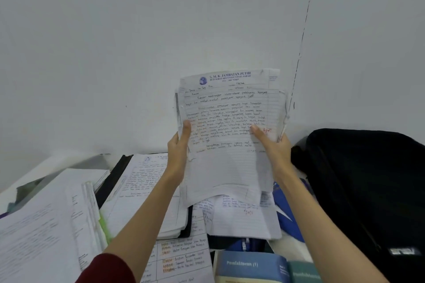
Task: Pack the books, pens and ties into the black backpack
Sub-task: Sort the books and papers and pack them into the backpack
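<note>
Fingers of both hands are curled round a loose sheaf of lined papers (230,131), thumbs pressed on the front sheet and the other fingers hidden behind it: my left hand (178,151) pinches the left edge, my right hand (272,147) the right edge, and the sheaf is held upright in the air in front of the wall, above the desk (46,165) and just left of the black backpack (368,190). I judge these sheets light but floppy and unbound; the edges are ragged and uneven, so they could fan out or slide apart, and the lower corners already droop. Taking hold at both side edges near the middle, as now, seems right to me, with a tap on the desk to square them before they go into the bag. Counting what I can see: one backpack, lying at the right with its opening not clear to me; one held sheaf, its number of sheets beyond telling; two thick books with blue covers (250,266) at the bottom edge, stiff and heavier by the look of them; an open black binder of written pages (147,190); a stack of papers (46,225) at the left. No pens or ties are clear to me.
</note>
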The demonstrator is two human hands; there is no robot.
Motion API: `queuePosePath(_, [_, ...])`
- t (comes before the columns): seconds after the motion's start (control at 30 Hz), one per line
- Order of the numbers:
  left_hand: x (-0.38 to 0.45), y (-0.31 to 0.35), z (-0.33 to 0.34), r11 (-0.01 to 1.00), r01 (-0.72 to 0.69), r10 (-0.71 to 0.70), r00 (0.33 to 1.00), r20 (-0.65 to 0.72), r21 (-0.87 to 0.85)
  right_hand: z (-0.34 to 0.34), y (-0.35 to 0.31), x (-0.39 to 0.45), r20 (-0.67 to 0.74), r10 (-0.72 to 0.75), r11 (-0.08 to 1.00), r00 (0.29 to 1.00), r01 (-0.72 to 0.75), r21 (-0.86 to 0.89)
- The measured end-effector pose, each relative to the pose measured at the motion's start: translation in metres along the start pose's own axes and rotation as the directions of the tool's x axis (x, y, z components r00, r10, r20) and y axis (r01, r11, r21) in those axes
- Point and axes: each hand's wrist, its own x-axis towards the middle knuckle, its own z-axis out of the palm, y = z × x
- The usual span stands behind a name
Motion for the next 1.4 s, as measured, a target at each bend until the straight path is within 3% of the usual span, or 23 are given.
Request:
queuePosePath(0.13, [-0.005, -0.007, 0.001, 0.996, 0.087, -0.087, 0.995, -0.04, 0.004, 0.004, 0.009, -0.007, -0.054, 0.003, 0.999, 0.999, -0.006, -0.051])
queuePosePath(0.33, [-0.003, -0.004, 0.02, 0.991, -0.02, 0.003, 0.992, -0.124, -0.136, 0.007, -0.022, 0.001, 0.015, -0.084, 0.996, 0.996, 0.085, -0.024])
queuePosePath(0.43, [-0.006, -0.002, 0.038, 0.989, -0.049, 0.035, 0.995, -0.097, -0.139, -0.014, -0.029, 0.007, -0.023, -0.135, 0.991, 0.991, 0.135, -0.01])
queuePosePath(0.6, [-0.007, -0.018, 0.053, 0.999, 0.006, -0.009, 0.996, 0.087, 0.034, -0.059, -0.001, 0.007, 0.023, -0.048, 0.985, 0.999, 0.051, -0.165])
queuePosePath(0.8, [-0.002, -0.027, 0.046, 0.996, 0.085, -0.088, 0.989, 0.117, 0.031, -0.07, 0.025, -0.01, 0.063, 0.125, 0.992, 0.99, -0.127, 0.026])
queuePosePath(1.03, [-0.01, -0.029, 0.044, 0.995, 0.055, -0.067, 0.987, 0.149, 0.083, -0.068, 0.017, -0.01, 0.125, 0.105, 0.994, 0.987, -0.099, -0.055])
queuePosePath(1.2, [-0.007, -0.018, 0.045, 0.999, 0.047, -0.049, 0.991, 0.121, 0.017, -0.058, 0.002, -0.005, 0.075, 0.001, 1.0, 0.997, -0.003, 0.019])
queuePosePath(1.4, [-0.018, -0.032, 0.048, 0.994, 0.001, -0.011, 0.995, 0.094, 0.11, -0.059, 0.029, -0.013, 0.027, -0.025, 0.997, 0.999, 0.027, -0.075])
